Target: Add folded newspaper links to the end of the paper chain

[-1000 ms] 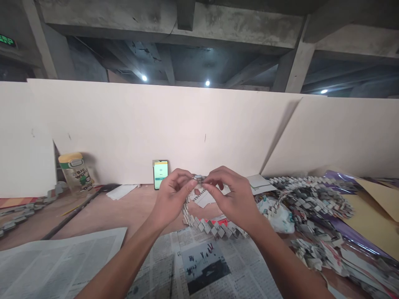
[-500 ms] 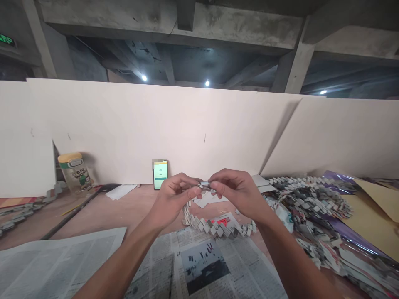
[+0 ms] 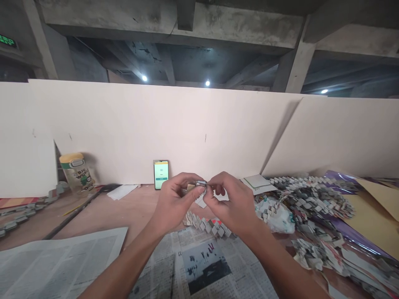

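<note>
My left hand (image 3: 171, 203) is closed in a pinch around a small folded paper piece (image 3: 201, 183), held up over the table. At that piece's right end, the thumb and index finger of my right hand (image 3: 233, 201) press together, with its other fingers loosely curled. Below my hands a zigzag chain of folded newspaper (image 3: 212, 227) lies across the newspaper sheet (image 3: 158, 253). Its upper left end runs up behind my left hand, so whether it joins the held piece is hidden.
A phone (image 3: 161, 175) leans on the white board (image 3: 174, 128). A bottle (image 3: 77, 174) stands at the left. More folded-paper chains (image 3: 324, 195) heap at the right beside a plastic bag (image 3: 282, 218) and tan paper (image 3: 370, 211). A dark rod (image 3: 73, 214) lies on the left.
My right hand has turned and curled its fingers, its thumb tip shifting down and left along the paper piece. My left hand has tilted the piece and holds it nearer its palm.
</note>
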Demonstrator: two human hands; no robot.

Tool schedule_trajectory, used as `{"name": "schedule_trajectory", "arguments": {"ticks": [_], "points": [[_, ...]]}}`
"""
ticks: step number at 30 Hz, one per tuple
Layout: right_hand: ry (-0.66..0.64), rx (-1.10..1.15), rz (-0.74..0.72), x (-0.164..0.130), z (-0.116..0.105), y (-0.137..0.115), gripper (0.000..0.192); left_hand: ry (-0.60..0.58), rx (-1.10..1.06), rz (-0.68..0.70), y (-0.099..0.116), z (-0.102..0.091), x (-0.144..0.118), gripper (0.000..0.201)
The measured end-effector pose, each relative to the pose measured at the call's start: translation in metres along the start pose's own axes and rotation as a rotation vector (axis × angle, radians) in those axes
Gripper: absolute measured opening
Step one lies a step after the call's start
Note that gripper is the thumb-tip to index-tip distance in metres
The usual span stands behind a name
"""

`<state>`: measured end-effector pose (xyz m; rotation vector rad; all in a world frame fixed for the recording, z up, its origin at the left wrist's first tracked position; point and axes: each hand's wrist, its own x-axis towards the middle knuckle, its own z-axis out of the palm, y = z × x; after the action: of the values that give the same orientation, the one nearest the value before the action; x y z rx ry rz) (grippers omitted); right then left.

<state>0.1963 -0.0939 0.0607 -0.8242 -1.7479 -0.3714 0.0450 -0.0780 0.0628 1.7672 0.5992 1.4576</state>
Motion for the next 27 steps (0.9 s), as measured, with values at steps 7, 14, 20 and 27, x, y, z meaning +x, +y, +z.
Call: {"name": "schedule_trajectory", "arguments": {"ticks": [7, 14, 20, 27], "points": [[-0.114, 0.350, 0.304, 0.005, -0.001, -0.002, 0.008, -0.018, -0.107, -0.054, -0.002, -0.005, 0.004, 0.011], [-0.273, 0.477, 0.365, 0.009, -0.007, 0.004, 0.016, 0.081, 0.020, -0.026, -0.008, -0.006, 0.005, 0.012], [-0.166, 0.347, 0.250, 0.005, -0.001, 0.007, 0.005, 0.068, 0.231, 0.027, -0.009, -0.007, 0.003, 0.014], [-0.156, 0.243, 0.159, -0.001, 0.012, 0.017, 0.011, -0.005, 0.734, 0.168, -0.012, -0.015, 0.005, 0.014]]}}
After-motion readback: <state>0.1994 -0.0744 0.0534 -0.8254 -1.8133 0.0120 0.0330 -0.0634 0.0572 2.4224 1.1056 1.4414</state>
